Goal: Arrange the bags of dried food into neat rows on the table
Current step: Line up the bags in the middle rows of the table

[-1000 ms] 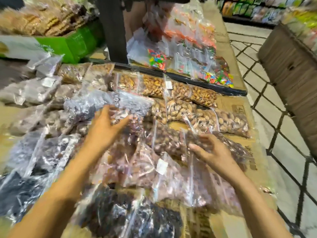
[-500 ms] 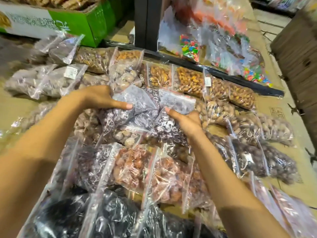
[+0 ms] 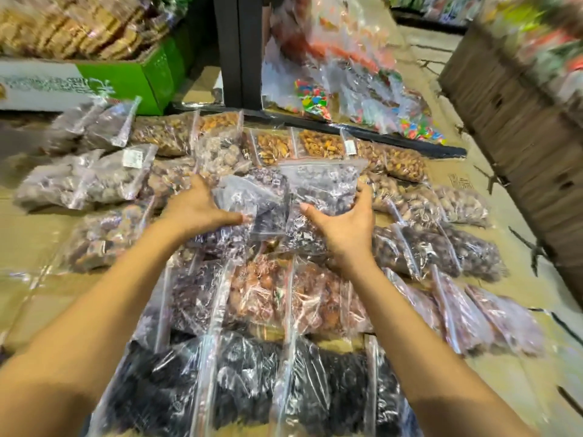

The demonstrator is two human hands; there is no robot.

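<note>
Several clear zip bags of dried food lie in rows on the cardboard-covered table (image 3: 38, 234). In the middle, two bags of dark purple pieces sit side by side. My left hand (image 3: 197, 209) grips the left dark bag (image 3: 252, 200) at its left edge, thumb on top. My right hand (image 3: 345, 225) cups the right dark bag (image 3: 321, 187) from its lower right, thumb and fingers around its corner. Reddish-brown bags (image 3: 268, 298) lie just in front of my hands, and black-fruit bags (image 3: 246, 380) lie nearest me.
Nut bags (image 3: 318, 145) line the back row. A green and white box (image 3: 94, 86) stands at the back left, a black post (image 3: 241, 48) behind the middle, candy bags (image 3: 331, 77) on a raised tray, and a cardboard stack (image 3: 520, 130) on the right.
My hands have moved apart and farther back onto the two dark bags. The right hand shifted right to the second bag's corner. The camera view tilted slightly.
</note>
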